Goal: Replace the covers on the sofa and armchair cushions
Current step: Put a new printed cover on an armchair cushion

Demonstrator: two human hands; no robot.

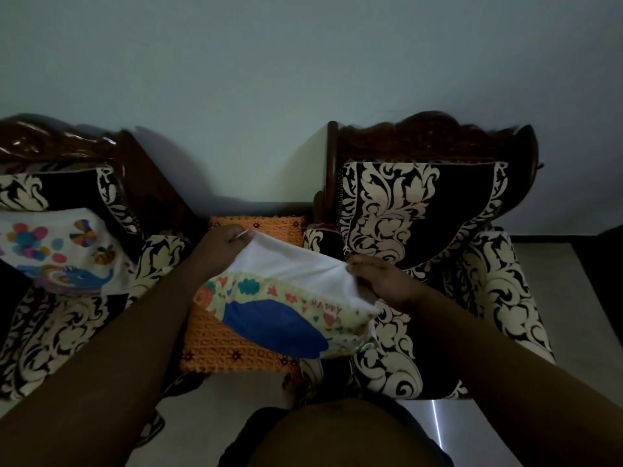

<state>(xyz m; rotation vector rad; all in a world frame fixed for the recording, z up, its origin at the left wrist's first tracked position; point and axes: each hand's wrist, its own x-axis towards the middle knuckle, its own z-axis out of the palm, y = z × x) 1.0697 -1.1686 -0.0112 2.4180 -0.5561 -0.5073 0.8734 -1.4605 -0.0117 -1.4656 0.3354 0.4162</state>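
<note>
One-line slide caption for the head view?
Both hands, left and right, grip a printed cushion cover above an orange stool.

Both bare forearms reach forward from the bottom corners and converge toward the middle. The left hand (224, 246) sits at about ten o'clock of centre, knuckles up, fingers curled and pinching the white cushion (290, 264) at its far corner. The right hand (379, 278) lies at about three o'clock, fingers bent, gripping the cushion's near right edge.

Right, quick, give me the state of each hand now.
Left hand: pinching the top left edge of the white cushion.
Right hand: gripping the cushion's right end, beside the printed cover.
</note>
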